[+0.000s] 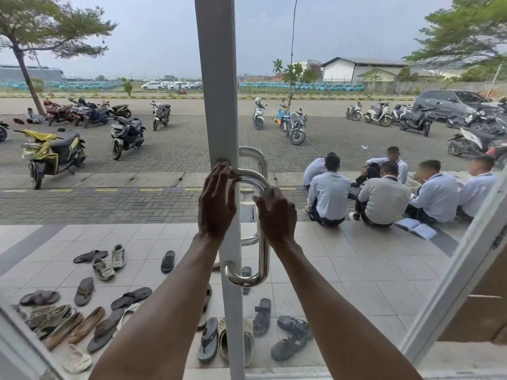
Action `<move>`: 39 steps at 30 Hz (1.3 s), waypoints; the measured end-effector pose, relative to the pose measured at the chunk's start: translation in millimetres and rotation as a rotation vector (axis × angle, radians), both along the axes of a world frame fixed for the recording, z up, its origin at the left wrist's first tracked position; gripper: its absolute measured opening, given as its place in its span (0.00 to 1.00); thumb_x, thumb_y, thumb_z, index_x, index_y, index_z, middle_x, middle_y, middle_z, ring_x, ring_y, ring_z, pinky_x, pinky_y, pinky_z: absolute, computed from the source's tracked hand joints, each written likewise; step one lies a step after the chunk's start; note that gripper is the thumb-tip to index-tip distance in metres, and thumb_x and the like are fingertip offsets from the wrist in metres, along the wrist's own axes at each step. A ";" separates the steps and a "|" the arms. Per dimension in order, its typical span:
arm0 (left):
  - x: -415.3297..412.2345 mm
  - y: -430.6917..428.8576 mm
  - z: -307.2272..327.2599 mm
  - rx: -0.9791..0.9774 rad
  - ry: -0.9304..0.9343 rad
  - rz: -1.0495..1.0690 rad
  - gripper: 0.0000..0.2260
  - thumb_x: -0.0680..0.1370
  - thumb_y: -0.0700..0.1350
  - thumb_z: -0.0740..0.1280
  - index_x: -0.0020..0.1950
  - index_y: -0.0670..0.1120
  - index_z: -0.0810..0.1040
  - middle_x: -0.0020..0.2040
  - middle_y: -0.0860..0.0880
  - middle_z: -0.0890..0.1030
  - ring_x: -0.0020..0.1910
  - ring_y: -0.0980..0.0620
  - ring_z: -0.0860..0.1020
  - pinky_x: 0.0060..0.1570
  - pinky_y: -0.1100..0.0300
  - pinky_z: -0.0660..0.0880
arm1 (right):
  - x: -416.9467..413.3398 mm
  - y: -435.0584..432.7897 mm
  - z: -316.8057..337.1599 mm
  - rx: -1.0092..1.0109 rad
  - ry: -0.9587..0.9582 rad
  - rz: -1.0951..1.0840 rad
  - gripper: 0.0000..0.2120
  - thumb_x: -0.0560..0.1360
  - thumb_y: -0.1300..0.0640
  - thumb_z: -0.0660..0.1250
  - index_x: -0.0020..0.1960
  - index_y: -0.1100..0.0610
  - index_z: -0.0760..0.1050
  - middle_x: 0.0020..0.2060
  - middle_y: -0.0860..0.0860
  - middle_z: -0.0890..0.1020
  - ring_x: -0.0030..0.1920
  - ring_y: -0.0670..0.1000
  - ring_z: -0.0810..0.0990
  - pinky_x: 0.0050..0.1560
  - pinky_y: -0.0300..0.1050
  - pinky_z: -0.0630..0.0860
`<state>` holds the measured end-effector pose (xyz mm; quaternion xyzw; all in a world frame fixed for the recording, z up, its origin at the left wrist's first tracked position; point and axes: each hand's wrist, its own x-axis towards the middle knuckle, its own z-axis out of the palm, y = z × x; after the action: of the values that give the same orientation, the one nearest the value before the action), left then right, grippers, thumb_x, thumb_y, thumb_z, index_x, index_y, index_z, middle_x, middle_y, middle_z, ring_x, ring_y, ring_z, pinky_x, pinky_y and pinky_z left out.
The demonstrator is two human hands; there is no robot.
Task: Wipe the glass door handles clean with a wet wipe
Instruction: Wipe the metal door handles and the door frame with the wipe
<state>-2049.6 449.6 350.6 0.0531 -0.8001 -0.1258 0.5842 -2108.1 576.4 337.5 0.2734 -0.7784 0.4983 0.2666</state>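
Wiping seems under way at the top of the polished chrome D-shaped door handle [264, 256] on the white door frame [216, 78]. The right hand [277, 215] curls round its upper bend and the left hand [216, 198] lays near-straight fingers on the top arm — no wet wipe shows. The next move likely calls for sliding down the upright bar.

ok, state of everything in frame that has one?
Handle: mounted upright on door, both hands on it.
Left hand: fingers rest on its top arm.
Right hand: grips its upper bend.
Wipe: not visible.
Door: open or shut, cannot tell.
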 end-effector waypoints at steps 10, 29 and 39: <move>-1.3 -2.5 -3.4 0.006 0.042 -0.005 0.15 0.79 0.38 0.65 0.65 0.34 0.76 0.64 0.38 0.78 0.66 0.41 0.75 0.68 0.54 0.70 | -1.5 13.4 -69.0 0.253 -0.290 0.048 0.13 0.74 0.46 0.69 0.47 0.56 0.78 0.43 0.54 0.85 0.47 0.58 0.82 0.39 0.41 0.66; -4.5 -6.1 -6.2 -0.012 0.095 -0.007 0.14 0.78 0.36 0.67 0.63 0.33 0.77 0.62 0.38 0.79 0.65 0.41 0.76 0.68 0.56 0.69 | 2.0 12.3 -86.0 0.355 -0.354 0.018 0.16 0.74 0.45 0.69 0.47 0.58 0.81 0.44 0.55 0.85 0.46 0.58 0.82 0.38 0.42 0.68; -3.4 -6.2 -5.4 -0.016 0.095 0.000 0.15 0.79 0.38 0.66 0.64 0.33 0.77 0.63 0.38 0.79 0.66 0.42 0.75 0.69 0.55 0.69 | -0.1 -3.4 30.1 0.012 0.069 -0.023 0.11 0.71 0.50 0.71 0.44 0.58 0.80 0.35 0.55 0.84 0.37 0.56 0.80 0.36 0.40 0.66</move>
<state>-2053.0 443.4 345.2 0.0424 -0.7723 -0.1220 0.6220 -2108.2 573.0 367.6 0.2832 -0.7748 0.4807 0.2974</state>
